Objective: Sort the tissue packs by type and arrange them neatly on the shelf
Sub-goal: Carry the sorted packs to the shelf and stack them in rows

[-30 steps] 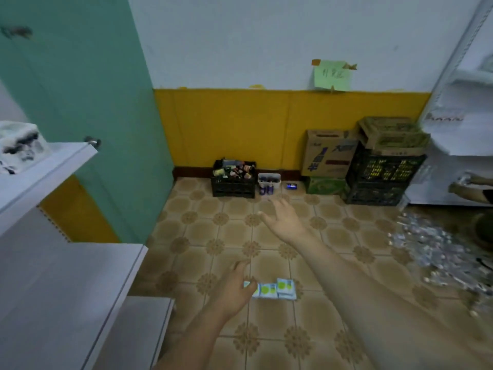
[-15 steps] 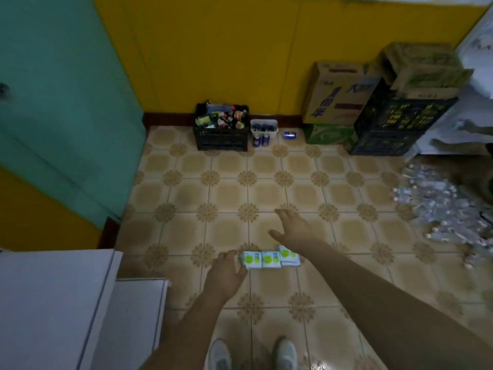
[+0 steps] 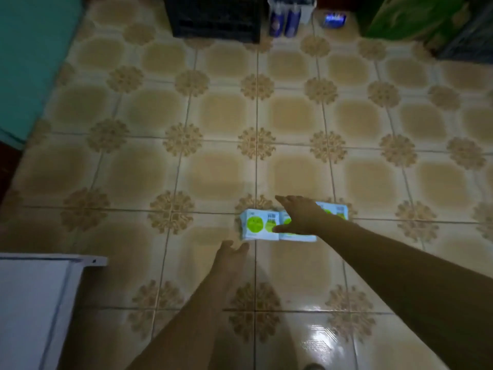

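A row of light-blue tissue packs [image 3: 260, 226] with green round labels lies flat on the tiled floor, low in the head view. My right hand [image 3: 300, 216] hovers over the middle of the row with fingers spread, hiding the middle pack; whether it touches is unclear. My left hand [image 3: 230, 256] is just below the row's left end, fingers pointing at it, a small gap apart, holding nothing. A corner of the white shelf [image 3: 40, 303] shows at the lower left.
A black crate [image 3: 216, 21], small blue bottles [image 3: 284, 18] and a green carton [image 3: 408, 18] line the far edge of the floor. A teal door [image 3: 29, 62] stands at the left. The floor tiles between are glossy.
The camera has tilted down and come closer to the floor. My right hand has moved from beyond the packs to over them. My left hand stays by the row's left end.
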